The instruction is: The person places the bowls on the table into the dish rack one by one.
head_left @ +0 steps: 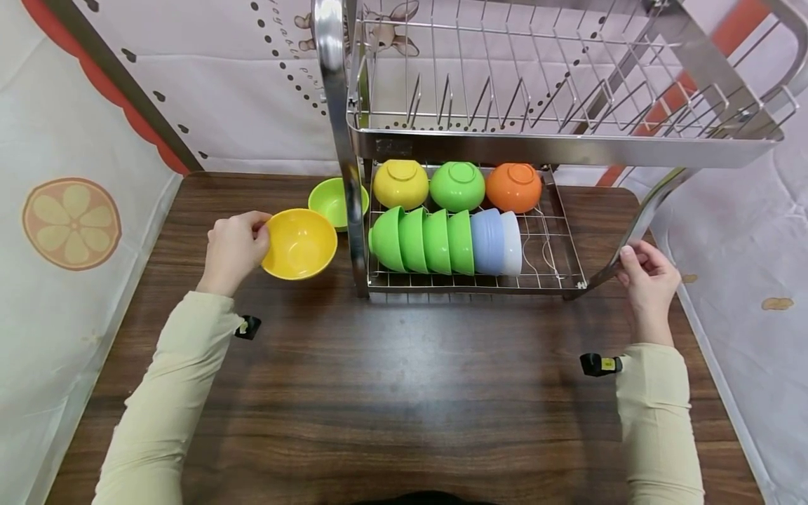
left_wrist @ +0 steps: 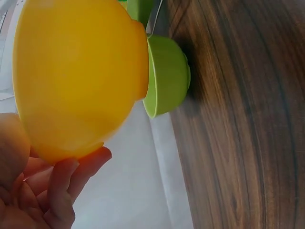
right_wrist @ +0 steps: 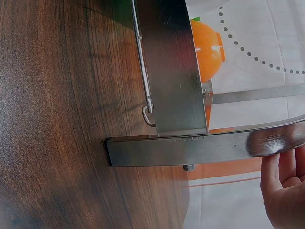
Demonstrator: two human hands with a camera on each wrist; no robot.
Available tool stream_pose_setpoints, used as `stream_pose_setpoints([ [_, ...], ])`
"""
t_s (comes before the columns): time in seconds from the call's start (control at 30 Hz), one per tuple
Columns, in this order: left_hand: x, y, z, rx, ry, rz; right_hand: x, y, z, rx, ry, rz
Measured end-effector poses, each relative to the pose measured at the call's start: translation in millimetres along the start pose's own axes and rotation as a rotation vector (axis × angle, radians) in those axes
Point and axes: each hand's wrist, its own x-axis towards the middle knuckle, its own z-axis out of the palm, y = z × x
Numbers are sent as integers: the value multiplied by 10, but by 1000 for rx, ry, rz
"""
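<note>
Left of the rack, my left hand [head_left: 233,249] pinches a yellow bowl [head_left: 299,245] by its rim, its hollow facing up toward the head camera. In the left wrist view the yellow bowl [left_wrist: 76,76] is held above the table, with thumb and fingers at its edge. Behind it a lime-green bowl [head_left: 330,200] stands on the table, partly hidden by the rack post. My right hand [head_left: 650,277] grips the curved right-hand leg of the metal dish rack [head_left: 631,238]. The right wrist view has its fingers [right_wrist: 271,171] against this leg.
On the lower shelf, yellow [head_left: 400,186], green [head_left: 457,188] and orange [head_left: 513,189] bowls lie upside down behind a row of tilted green bowls [head_left: 435,242], a blue bowl [head_left: 488,242] and a white one [head_left: 511,243]. The wire upper shelf [head_left: 568,151] overhangs them. Printed cloth surrounds the wooden table [head_left: 404,393].
</note>
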Motion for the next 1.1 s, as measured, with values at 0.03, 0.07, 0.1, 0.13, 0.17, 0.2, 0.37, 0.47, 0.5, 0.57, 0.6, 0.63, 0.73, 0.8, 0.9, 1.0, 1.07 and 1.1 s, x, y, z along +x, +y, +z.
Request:
stream_pose_setpoints([
  [0.03,-22,-3,-1,5,-1,5,0,-1,-1,-6,5,3],
  [0.07,-45,-6,-4,10,-3,10,0,-1,-2,-13,9,7],
  [0.1,-69,-9,-6,13,-7,13,1,-1,-2,-21,12,11],
  [0.13,-92,-11,-10,15,-11,15,2,0,-2,-25,13,13],
  [0.17,-116,-13,-13,15,-15,17,2,0,-2,-28,14,17],
  [0.2,-139,-12,-18,13,-23,17,2,0,-2,-29,16,21],
  [0.37,-240,4,-38,-2,-35,33,0,-6,-5,-40,25,34],
  [0.47,-299,20,-42,-1,-27,60,-2,-13,-7,-35,28,43],
  [0.5,-322,24,-42,-1,-25,71,-2,-16,-7,-35,29,46],
  [0.57,-371,31,-39,-4,-27,85,-2,-21,-6,-35,31,53],
  [0.6,-397,36,-38,-6,-27,91,-1,-23,-6,-35,31,55],
  [0.63,-423,40,-35,-8,-30,95,0,-25,-5,-37,32,58],
  [0.73,-490,56,-25,-6,-33,114,2,-26,-2,-41,28,57],
  [0.8,-527,75,-18,-9,-32,130,4,-25,0,-44,20,50],
  [0.9,-569,111,-3,-13,-28,158,5,-23,1,-49,10,38],
  [1.0,-600,162,18,-15,-29,178,7,-22,-3,-51,8,37],
  [1.07,-614,199,34,-14,-30,189,8,-21,-5,-49,9,38],
  [1.1,-623,220,38,-15,-34,192,8,-20,-5,-49,9,38],
])
